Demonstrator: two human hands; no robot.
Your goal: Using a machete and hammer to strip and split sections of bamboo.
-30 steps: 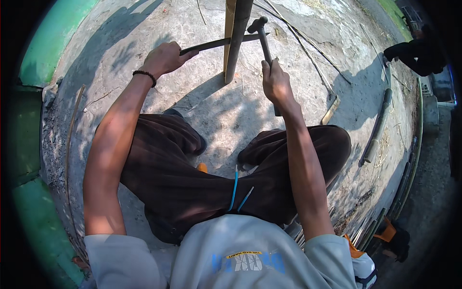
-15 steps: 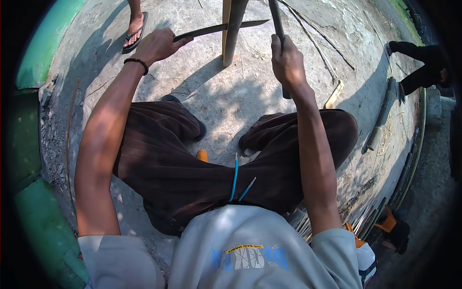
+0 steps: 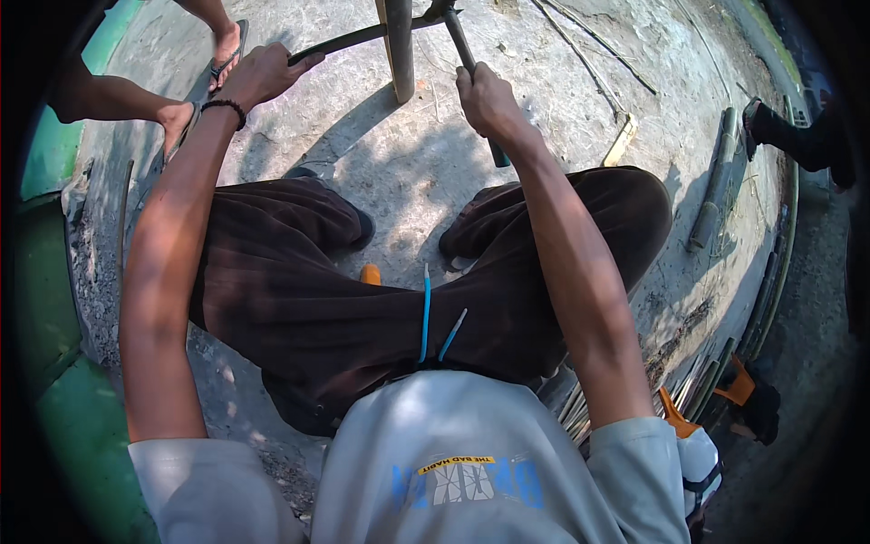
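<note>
My left hand (image 3: 261, 74) is closed round the handle end of a machete (image 3: 349, 42), whose dark blade runs to the right across an upright bamboo pole (image 3: 400, 54). The blade appears set into a split in the pole, whose top is out of view. In my right hand (image 3: 489, 102) is a hammer (image 3: 460, 41), gripped by its dark handle. The hammer's head is up at the top edge, against or right by the blade's tip, to the right of the pole.
Bare sandalled feet (image 3: 227, 53) of another person stand at the far left. Thin bamboo strips (image 3: 580, 54) and a pale split piece (image 3: 622, 139) lie ahead on the right. A thick bamboo length (image 3: 716, 181) and another person's dark-clad leg (image 3: 788, 136) are farther right.
My right hand has swung the hammer up and left, bringing its head to the blade's tip. The pole and machete sit farther left and higher in view. A second bare foot appears at left.
</note>
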